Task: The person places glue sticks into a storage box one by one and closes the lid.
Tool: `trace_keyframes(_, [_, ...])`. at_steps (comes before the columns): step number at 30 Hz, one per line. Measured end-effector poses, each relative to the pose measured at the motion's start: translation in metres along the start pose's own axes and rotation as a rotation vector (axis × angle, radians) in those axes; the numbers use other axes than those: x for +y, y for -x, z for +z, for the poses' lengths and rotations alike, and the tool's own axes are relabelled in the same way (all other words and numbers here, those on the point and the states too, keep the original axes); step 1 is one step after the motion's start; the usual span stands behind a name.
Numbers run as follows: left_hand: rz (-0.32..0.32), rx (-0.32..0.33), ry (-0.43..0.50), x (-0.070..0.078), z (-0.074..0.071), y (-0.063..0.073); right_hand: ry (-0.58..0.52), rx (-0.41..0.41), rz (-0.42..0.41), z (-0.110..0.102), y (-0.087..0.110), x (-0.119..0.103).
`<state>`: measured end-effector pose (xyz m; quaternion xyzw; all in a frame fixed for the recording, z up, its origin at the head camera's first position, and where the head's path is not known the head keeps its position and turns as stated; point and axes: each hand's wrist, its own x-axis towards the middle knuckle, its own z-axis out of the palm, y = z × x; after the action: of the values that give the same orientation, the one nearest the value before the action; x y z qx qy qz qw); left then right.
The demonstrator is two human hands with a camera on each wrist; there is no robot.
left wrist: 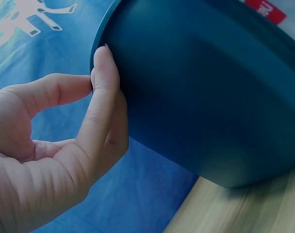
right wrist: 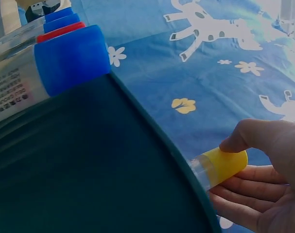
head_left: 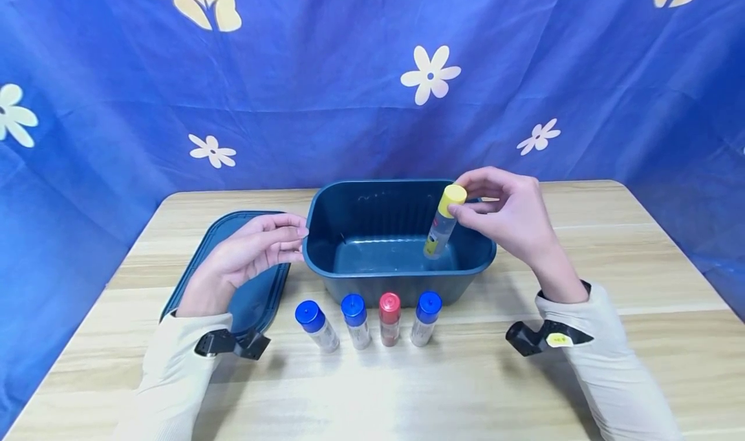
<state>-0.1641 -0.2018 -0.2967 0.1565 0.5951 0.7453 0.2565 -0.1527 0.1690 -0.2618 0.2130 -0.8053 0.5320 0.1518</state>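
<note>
My right hand [head_left: 509,218] pinches a clear, slim bottle by its yellow cap [head_left: 452,198], thumb on one side and fingers on the other. The yellow-capped bottle [head_left: 440,231] hangs tilted inside the right end of a dark teal bin [head_left: 401,274], its lower end near the bin's floor. With thumb and fingers, my left hand [head_left: 250,250] pinches the bin's left rim [left wrist: 95,46]. In front of the bin stand three blue-capped bottles, at left [head_left: 317,324], middle [head_left: 356,321] and right [head_left: 425,318], and one red-capped bottle [head_left: 390,318].
A flat teal lid [head_left: 270,299] lies on the wooden table [head_left: 372,389] to the left of the bin, partly under my left hand and forearm. Behind the table hangs a blue cloth [head_left: 326,72] with pale flowers.
</note>
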Motion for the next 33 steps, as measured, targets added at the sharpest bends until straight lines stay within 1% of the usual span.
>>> trace_keyframes(9, [-0.003, 0.010, -0.005, 0.001, 0.001, 0.001, 0.057, -0.070, 0.032, 0.010, -0.003, 0.008])
trace_keyframes(17, [-0.013, 0.030, -0.017, 0.002, 0.001, 0.000, 0.089, -0.106, 0.055, 0.012, -0.005, 0.014])
trace_keyframes(27, [-0.006, 0.002, 0.011, 0.000, -0.003, -0.002, 0.146, -0.144, 0.105, 0.017, -0.006, 0.018])
trace_keyframes(33, [-0.005, 0.001, 0.007, 0.001, -0.002, -0.002, 0.203, -0.155, 0.105, 0.018, -0.008, 0.019])
